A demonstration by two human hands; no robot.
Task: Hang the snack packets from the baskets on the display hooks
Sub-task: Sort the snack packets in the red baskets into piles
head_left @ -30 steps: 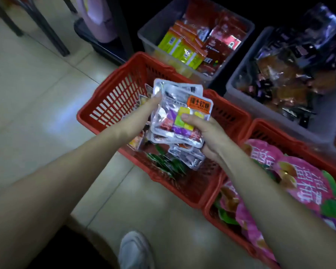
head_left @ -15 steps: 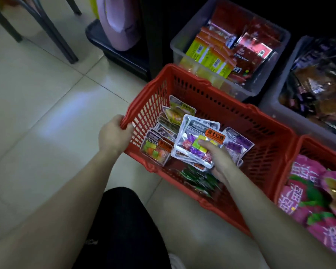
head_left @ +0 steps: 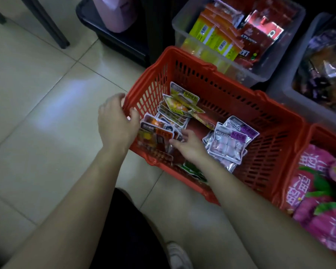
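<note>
A red plastic basket (head_left: 231, 98) stands on the tiled floor and holds loose snack packets. Orange-labelled packets (head_left: 159, 131) are piled in its left part, yellow-labelled ones (head_left: 179, 105) lie behind them, and purple-labelled packets (head_left: 229, 142) lie to the right. My left hand (head_left: 115, 121) grips the basket's near-left corner rim, thumb inside. Inside the basket, my right hand (head_left: 188, 145) has its fingers stretched onto the orange-labelled pile and holds nothing. No display hooks are in view.
A second red basket (head_left: 316, 136) with pink bags sits at the right. Behind are a clear bin (head_left: 184, 22) of yellow and red packets and a grey bin (head_left: 279, 84) of dark packets. A black base (head_left: 113, 41) and a chair leg (head_left: 47, 22) stand at the back left.
My right hand has let go of the stack of packets it held and now reaches into the left pile. My left hand went from the stack to the basket rim and stays there.
</note>
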